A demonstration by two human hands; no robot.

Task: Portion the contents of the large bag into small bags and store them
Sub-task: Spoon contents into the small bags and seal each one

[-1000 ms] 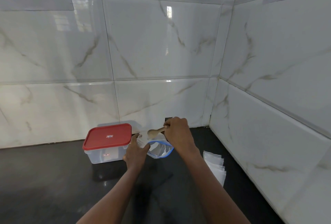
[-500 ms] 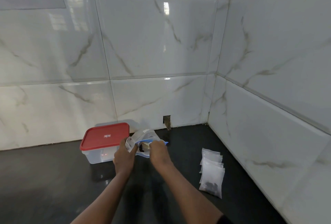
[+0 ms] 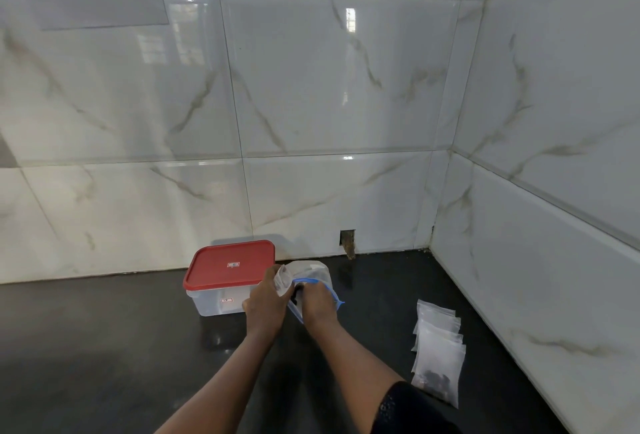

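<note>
the fingers of the right hand are hidden inside the large bag beside the red-lidded box; its grip cannot be told. a small bag is gripped by the left hand. dark bits are seen in the nearest stacked bag.

No writing can be read. The red lid of the clear box carries a small white mark at its middle, and the front wall of the box carries a small red label with pale characters. Both are too small and blurred to make out any letters, numbers or brand.
</note>
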